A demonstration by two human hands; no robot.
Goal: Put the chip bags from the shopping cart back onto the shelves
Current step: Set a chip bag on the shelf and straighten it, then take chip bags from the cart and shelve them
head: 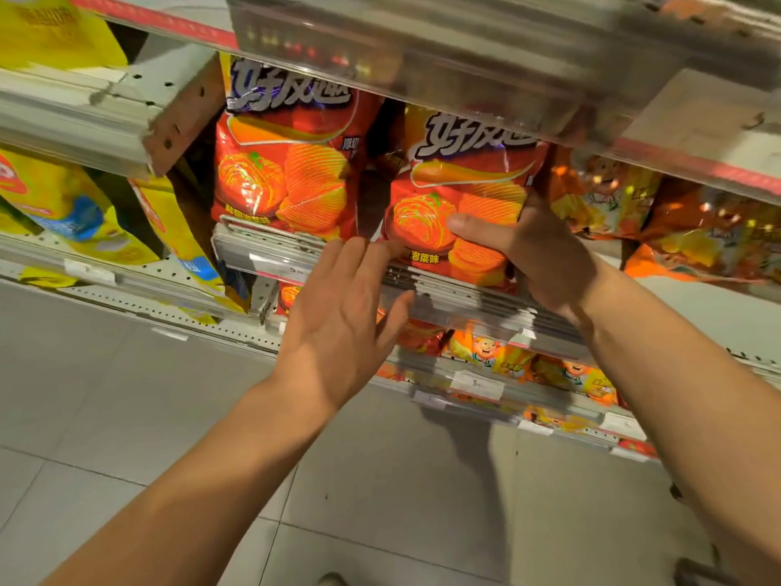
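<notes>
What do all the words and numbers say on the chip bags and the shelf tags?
"好友趣": brand in big white letters on the red chip bag that the right hand grips, partly hidden by the shelf above.
"泡菜味": yellow letters low on that same bag.
"好友趣": on the red bag to its left.
"厚切": small white letters on that left bag, cut off.
"5": on a white price tag; the rest is blurred.
Other tags and bags: too blurred.

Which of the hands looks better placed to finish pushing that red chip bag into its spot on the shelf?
Probably the right hand. It already grips the red chip bag at its right edge, thumb across the front. The left hand is open, fingers straight, near the bag's lower left corner, holding nothing.
</notes>
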